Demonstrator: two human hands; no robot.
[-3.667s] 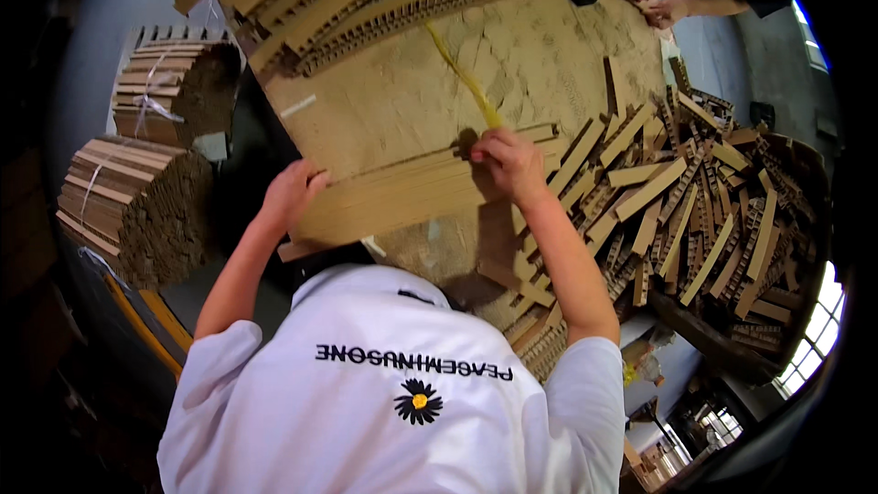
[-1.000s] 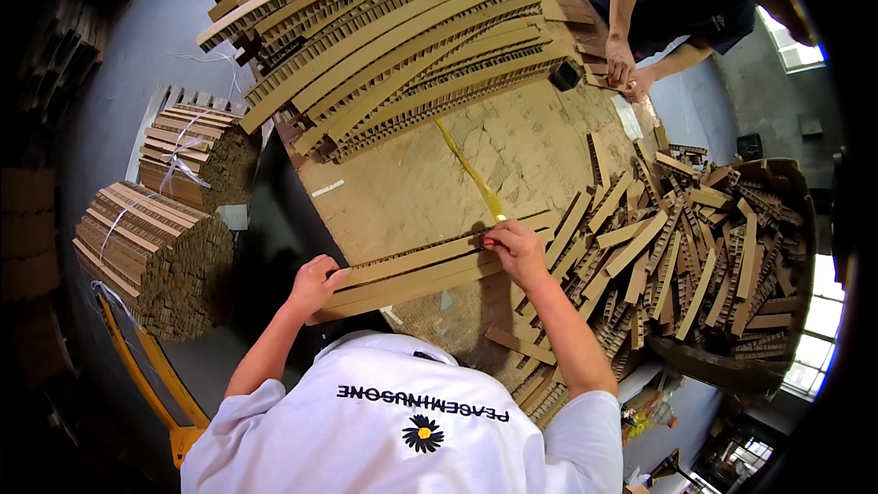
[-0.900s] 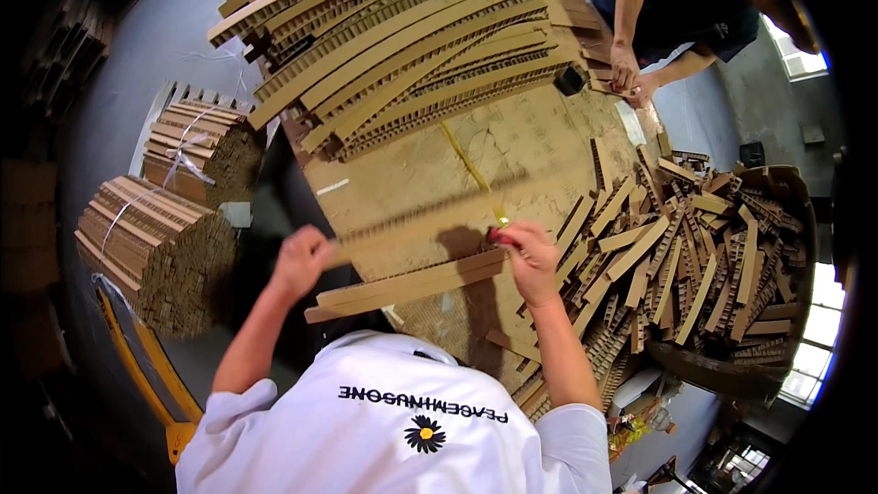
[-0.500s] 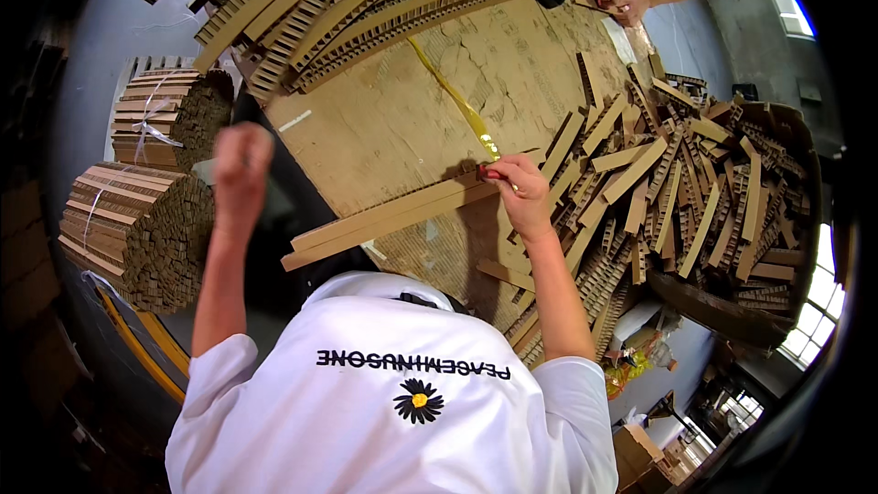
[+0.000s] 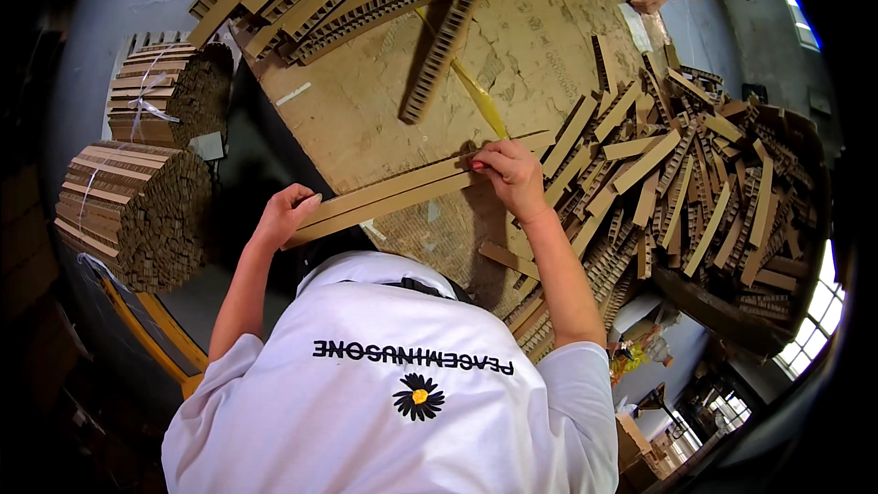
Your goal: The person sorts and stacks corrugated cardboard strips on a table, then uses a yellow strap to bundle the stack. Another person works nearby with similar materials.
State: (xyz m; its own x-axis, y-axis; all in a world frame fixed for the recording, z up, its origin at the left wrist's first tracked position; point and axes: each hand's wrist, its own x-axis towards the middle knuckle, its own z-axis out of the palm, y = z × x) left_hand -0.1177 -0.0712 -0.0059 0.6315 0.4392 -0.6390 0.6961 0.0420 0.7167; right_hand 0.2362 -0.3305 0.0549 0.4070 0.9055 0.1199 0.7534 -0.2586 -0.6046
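Two cardboard strips (image 5: 393,199) lie along the table (image 5: 352,123) nr its near edge; L hand (image 5: 285,217) pinches their L end, fingers nearly closed. R hand (image 5: 509,176) curls tight on a small red item (image 5: 477,165), type unclear, by yellow tape (image 5: 480,102).

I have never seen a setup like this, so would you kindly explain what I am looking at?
There is no machine here: these are a person's own bare hands, seen from a fisheye camera worn on the head and looking down, so straight edges bend near the rim. On the worktable, the left hand is at the left end of long cardboard strips. The right hand, near their other end, holds a small red thing, mostly hidden. Farther away lie more long strips; to the right is a heap of short pieces.
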